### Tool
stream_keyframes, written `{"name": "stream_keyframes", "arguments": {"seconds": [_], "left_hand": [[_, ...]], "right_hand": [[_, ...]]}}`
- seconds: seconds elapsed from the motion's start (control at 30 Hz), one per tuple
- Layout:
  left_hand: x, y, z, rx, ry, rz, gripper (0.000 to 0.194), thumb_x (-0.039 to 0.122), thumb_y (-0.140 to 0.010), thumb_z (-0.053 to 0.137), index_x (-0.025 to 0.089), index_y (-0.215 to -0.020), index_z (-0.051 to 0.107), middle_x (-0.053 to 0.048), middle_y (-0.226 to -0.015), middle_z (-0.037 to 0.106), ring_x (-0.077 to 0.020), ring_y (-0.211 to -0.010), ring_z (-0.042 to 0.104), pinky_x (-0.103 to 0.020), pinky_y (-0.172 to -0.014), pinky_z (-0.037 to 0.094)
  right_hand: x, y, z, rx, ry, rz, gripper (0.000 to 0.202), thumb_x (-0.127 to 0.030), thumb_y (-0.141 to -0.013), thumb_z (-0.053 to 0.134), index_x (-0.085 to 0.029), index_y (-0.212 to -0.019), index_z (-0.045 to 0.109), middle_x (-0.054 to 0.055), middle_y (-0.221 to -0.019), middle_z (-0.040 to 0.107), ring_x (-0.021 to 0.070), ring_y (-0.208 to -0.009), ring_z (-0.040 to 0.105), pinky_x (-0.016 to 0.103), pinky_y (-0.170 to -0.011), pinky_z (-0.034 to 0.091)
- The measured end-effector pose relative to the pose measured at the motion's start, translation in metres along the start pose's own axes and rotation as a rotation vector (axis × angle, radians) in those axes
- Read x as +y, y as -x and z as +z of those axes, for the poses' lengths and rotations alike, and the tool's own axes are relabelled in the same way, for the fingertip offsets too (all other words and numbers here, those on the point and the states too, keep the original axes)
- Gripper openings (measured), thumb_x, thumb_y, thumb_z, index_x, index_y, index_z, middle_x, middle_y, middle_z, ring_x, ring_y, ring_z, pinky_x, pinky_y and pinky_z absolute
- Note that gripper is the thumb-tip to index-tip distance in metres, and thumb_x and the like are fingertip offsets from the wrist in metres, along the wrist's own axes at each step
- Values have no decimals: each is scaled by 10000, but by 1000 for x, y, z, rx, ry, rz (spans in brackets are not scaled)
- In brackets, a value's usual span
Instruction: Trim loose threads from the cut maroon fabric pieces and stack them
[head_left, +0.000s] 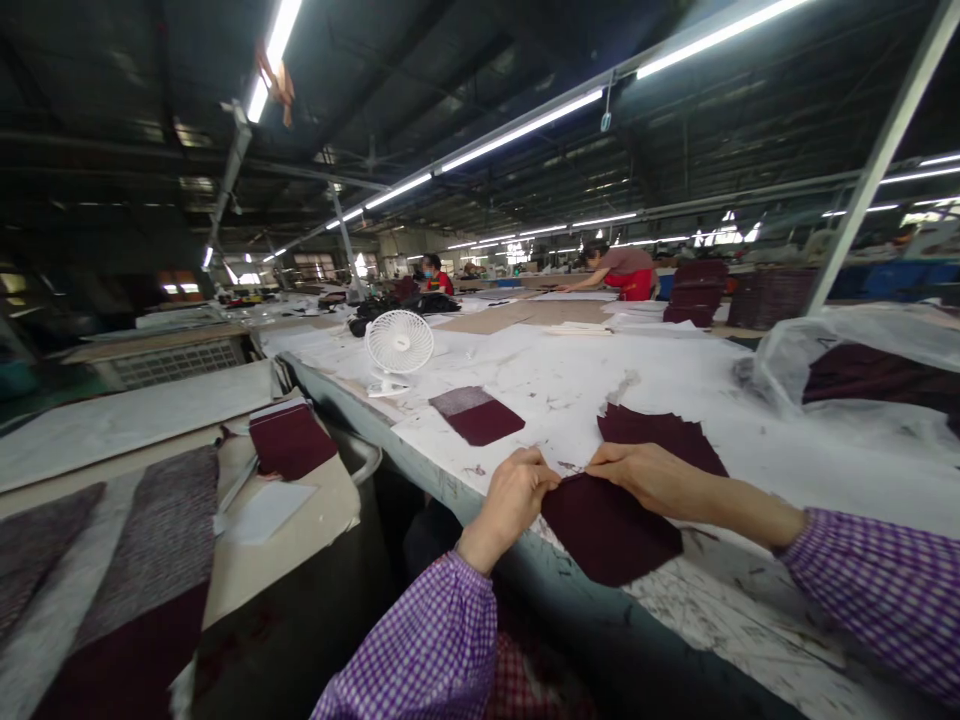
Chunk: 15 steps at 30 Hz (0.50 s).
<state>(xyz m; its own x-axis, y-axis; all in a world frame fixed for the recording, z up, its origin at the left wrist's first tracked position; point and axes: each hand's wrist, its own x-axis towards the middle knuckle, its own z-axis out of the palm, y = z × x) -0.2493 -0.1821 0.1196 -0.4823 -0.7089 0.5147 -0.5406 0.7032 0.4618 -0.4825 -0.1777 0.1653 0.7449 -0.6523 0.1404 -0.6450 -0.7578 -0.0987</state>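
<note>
A dark maroon fabric piece point(611, 535) lies at the table's front edge, its near corner reaching over the edge. My left hand point(517, 497) pinches its far left corner between thumb and fingers. A short way to the right, my right hand point(649, 478) pinches the same far edge. Behind my right hand sits a fanned stack of maroon fabric pieces point(664, 438), partly covered by the hand and wrist. Another maroon piece with a greyish speckled strip point(478, 415) lies flat on the table, beyond my left hand.
A small white fan point(399, 345) stands on the paper-covered table point(555, 375). At the left, a lower surface holds speckled and maroon fabric point(150, 550) and a maroon stack point(292, 440). A clear plastic bag point(787, 350) with dark fabric lies right. Farther back, a person point(626, 270) leans over the table.
</note>
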Motion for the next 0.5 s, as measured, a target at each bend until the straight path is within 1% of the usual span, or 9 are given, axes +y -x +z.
{"name": "stream_keyframes", "arguments": {"seconds": [0.07,0.13,0.2,0.27,0.33,0.4,0.47,0.5], "left_hand": [[1,0,0,10,-58,67,270,152,-880,464,187,-786,714,-34,-773,588,-145,-791,533,-229,-722,415],[2,0,0,1,-119,120,302,185,-908,425,184,-784,700,-38,-768,575,-150,-797,516,-235,-733,410],[3,0,-2,-27,-171,157,328,208,-926,392,186,-793,691,-40,-772,569,-156,-803,506,-243,-743,408],[5,0,-4,-50,-181,167,328,215,-931,385,188,-805,687,-40,-785,571,-159,-812,506,-248,-746,409],[6,2,-7,-34,-126,106,259,221,-914,438,185,-849,686,-38,-810,584,-159,-821,520,-249,-754,416],[4,5,-10,3,-37,-4,177,211,-880,510,178,-879,684,-38,-837,601,-159,-834,537,-248,-769,425],[2,9,-13,25,17,-75,139,180,-854,544,169,-847,683,-40,-836,609,-161,-841,543,-250,-780,428],[1,12,-15,24,18,-76,146,165,-851,541,165,-810,681,-40,-822,606,-162,-840,541,-251,-779,427]], "right_hand": [[-1,-2,-4,-52,16,-26,408,-60,-852,348,-191,-1101,644,76,-1004,625,171,-882,585,267,-796,443],[-4,-5,-8,-101,60,-38,471,-30,-820,350,-215,-1163,616,70,-968,612,163,-851,580,259,-767,436],[-7,-11,-12,-149,139,-36,537,-7,-782,366,-239,-1211,590,66,-903,596,153,-775,573,245,-694,419],[-12,-17,-15,-178,232,-42,573,4,-752,390,-254,-1226,583,62,-832,576,143,-683,551,239,-614,383],[-15,-22,-16,-192,315,-69,602,16,-726,409,-263,-1233,578,57,-787,561,134,-612,519,243,-561,342],[-17,-25,-17,-197,373,-105,638,29,-700,420,-268,-1245,567,53,-765,556,127,-574,492,252,-532,305],[-18,-27,-17,-209,407,-135,658,34,-683,429,-268,-1252,561,54,-763,560,122,-547,465,261,-512,272],[-17,-28,-16,-211,415,-148,662,34,-678,432,-268,-1252,561,53,-764,562,119,-535,449,265,-506,258]]}}
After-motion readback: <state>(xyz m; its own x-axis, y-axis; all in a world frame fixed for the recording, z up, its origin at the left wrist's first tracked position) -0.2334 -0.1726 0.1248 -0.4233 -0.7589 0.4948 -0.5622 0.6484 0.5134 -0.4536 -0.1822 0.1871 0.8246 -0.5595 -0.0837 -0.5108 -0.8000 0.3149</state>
